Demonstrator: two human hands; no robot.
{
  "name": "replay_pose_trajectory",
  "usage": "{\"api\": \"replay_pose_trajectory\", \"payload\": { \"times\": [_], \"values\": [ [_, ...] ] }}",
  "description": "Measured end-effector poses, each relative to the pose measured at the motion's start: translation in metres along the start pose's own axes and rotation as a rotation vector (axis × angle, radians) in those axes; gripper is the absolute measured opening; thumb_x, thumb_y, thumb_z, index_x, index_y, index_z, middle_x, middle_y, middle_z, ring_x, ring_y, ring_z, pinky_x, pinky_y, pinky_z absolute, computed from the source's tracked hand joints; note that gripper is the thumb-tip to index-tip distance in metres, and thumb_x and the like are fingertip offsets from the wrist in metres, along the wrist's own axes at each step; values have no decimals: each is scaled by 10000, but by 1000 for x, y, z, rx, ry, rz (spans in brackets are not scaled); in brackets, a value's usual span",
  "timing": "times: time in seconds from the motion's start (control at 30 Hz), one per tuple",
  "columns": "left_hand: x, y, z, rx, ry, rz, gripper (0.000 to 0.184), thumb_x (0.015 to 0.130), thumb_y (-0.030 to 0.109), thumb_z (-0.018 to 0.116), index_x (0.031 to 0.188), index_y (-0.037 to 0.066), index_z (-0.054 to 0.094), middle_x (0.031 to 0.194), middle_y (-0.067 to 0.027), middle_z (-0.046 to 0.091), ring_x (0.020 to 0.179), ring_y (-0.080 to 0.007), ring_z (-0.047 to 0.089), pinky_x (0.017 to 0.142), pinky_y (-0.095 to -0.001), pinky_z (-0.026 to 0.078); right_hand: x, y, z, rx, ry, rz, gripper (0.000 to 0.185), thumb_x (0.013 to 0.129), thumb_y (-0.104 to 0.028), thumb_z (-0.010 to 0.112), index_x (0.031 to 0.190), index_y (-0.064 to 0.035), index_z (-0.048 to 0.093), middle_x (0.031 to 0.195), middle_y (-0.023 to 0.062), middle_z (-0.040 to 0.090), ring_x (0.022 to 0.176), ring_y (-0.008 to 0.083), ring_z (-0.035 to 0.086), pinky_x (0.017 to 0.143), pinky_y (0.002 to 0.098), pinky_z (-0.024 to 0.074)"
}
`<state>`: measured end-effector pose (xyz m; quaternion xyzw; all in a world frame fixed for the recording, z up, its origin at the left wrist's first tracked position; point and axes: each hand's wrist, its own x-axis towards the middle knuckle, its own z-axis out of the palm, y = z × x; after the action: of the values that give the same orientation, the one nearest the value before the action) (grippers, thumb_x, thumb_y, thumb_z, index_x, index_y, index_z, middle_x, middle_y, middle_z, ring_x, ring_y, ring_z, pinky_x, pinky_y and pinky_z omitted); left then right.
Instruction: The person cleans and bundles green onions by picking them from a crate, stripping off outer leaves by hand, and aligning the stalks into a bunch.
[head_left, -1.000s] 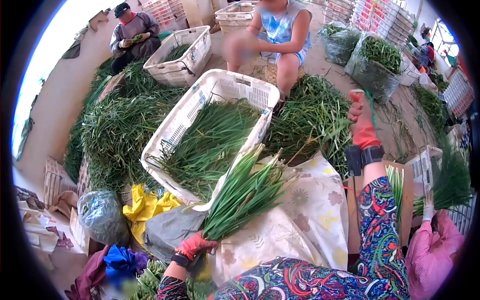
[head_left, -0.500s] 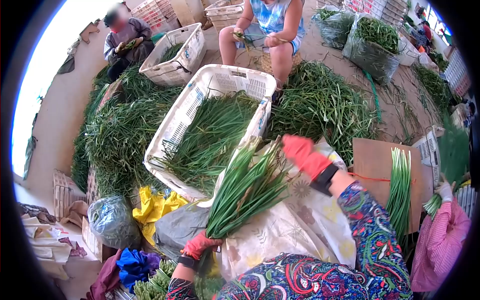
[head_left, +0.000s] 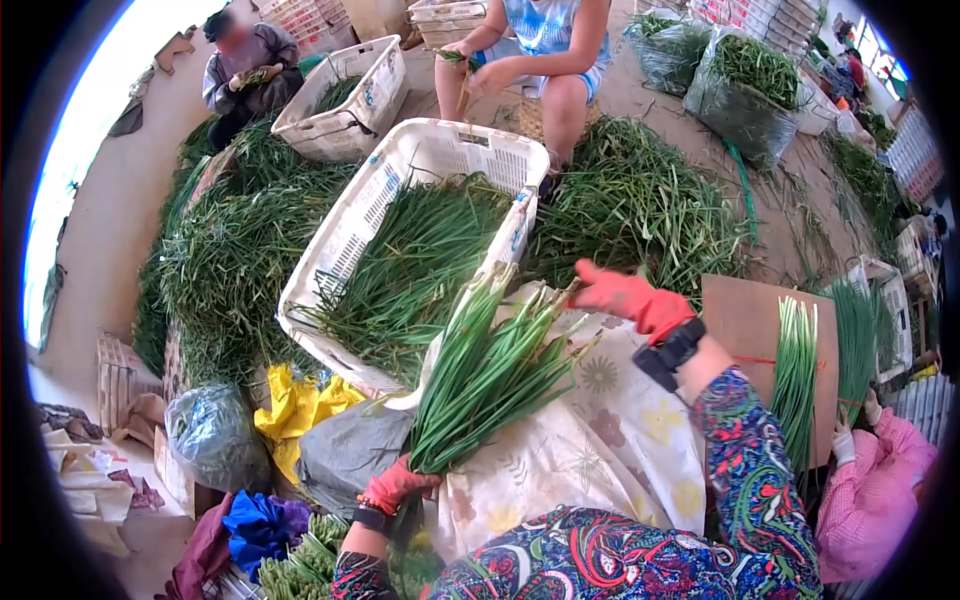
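Observation:
A bunch of garlic chives (head_left: 495,380) lies slantwise over my lap, its pale root ends pointing away from me. My left hand (head_left: 400,484), in a red glove, is closed round the leafy end of the bunch. Beside the root ends is my right hand (head_left: 640,302), also red-gloved, with its fingers stretched out and apart. Its fingertips are close to the outer stalks; whether they touch is hard to see. Under the bunch a flowered cloth (head_left: 600,440) covers my lap. A white plastic crate (head_left: 330,245) with loose chives stands just beyond.
Heaps of chives (head_left: 640,205) flank the crate. At right, a brown board (head_left: 740,320) carries a neat chive bundle (head_left: 796,370). A person in pink (head_left: 880,490) works beside it; two other people sit opposite. A yellow bag (head_left: 305,410) lies at left.
My right hand, blurred before, has moved slightly right and down, with its fingers now spread. My left hand keeps its hold. The person in pink has lowered a bunch of chives beside the board.

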<state>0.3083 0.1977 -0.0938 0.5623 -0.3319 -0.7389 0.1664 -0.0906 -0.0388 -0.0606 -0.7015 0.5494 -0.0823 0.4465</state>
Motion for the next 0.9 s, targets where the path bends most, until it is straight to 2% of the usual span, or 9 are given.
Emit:
{"api": "replay_pose_trajectory", "payload": {
  "times": [0.07, 0.27, 0.33, 0.47, 0.6, 0.67, 0.73, 0.83, 0.9],
  "values": [
    [0, 5, 0, 13, 5, -4, 228, 716, 113, 703, 887, 35, 575, 696, -34, 585, 553, -124, 538, 520, -241, 436, 10, -9, 18, 297, -298, -167, 538, 725, -374, 637, 1114, -16, 535, 1100, 103, 575, 990, 176, 505, 881, 302, 373],
    [-10, 15, 9, -24, 59, 2, 223, 716, 98, 696, 893, 35, 577, 703, -32, 587, 555, -122, 536, 522, -230, 435, 16, -23, 36, -189, 17, 36, 297, 786, -313, 533, 995, -130, 637, 896, 82, 644, 798, 235, 599, 714, 329, 465],
    [-1, 0, 0, -37, 4, -19, 227, 722, 104, 686, 900, 26, 569, 714, -39, 587, 560, -121, 536, 503, -229, 423, 11, -32, 26, -87, 90, -71, 218, 799, -240, 478, 826, -132, 666, 792, 74, 643, 721, 192, 609, 666, 307, 470],
    [6, -7, -9, -98, -105, -36, 217, 732, 98, 670, 896, 10, 558, 703, -58, 581, 550, -128, 528, 483, -235, 408, 12, -25, -17, 526, 327, -226, 193, 790, -114, 448, 780, -56, 632, 743, 62, 629, 655, 141, 589, 600, 272, 462],
    [-1, -1, 2, -164, -47, -47, 185, 742, 66, 648, 890, 14, 551, 685, -58, 562, 538, -142, 510, 485, -245, 409, -13, -22, -83, 1275, 835, -27, 197, 857, -90, 407, 938, -55, 582, 768, 32, 628, 509, 116, 527, 609, 270, 485],
    [0, 1, 4, -195, -77, -25, 181, 743, 62, 647, 889, 18, 549, 688, -57, 563, 539, -140, 508, 487, -246, 413, -16, 38, -102, 1863, 614, -319, 224, 869, -64, 356, 1024, -25, 513, 543, -2, 430, 380, 90, 394, 612, 241, 478],
    [-1, 0, 6, -222, -49, -34, 186, 742, 65, 653, 890, 20, 549, 688, -59, 565, 538, -137, 507, 487, -245, 412, -24, 43, -113, 1881, 817, -159, 195, 888, -104, 374, 996, -35, 521, 524, -22, 328, 337, 76, 298, 640, 263, 498],
    [1, -8, 1, -203, -40, -42, 193, 742, 70, 659, 893, 22, 548, 686, -59, 564, 536, -136, 501, 486, -244, 406, -36, 91, -129, 2221, 599, -440, 138, 894, -122, 402, 876, -60, 524, 585, -18, 453, 335, 84, 340, 559, 270, 493],
    [0, -10, -1, -197, -35, -45, 197, 743, 75, 661, 894, 23, 547, 684, -57, 562, 536, -137, 499, 486, -245, 403, -43, 113, -150, 2307, 729, -459, 133, 880, -182, 462, 896, -66, 525, 610, -22, 472, 396, 82, 401, 528, 263, 474]
  ]
}}
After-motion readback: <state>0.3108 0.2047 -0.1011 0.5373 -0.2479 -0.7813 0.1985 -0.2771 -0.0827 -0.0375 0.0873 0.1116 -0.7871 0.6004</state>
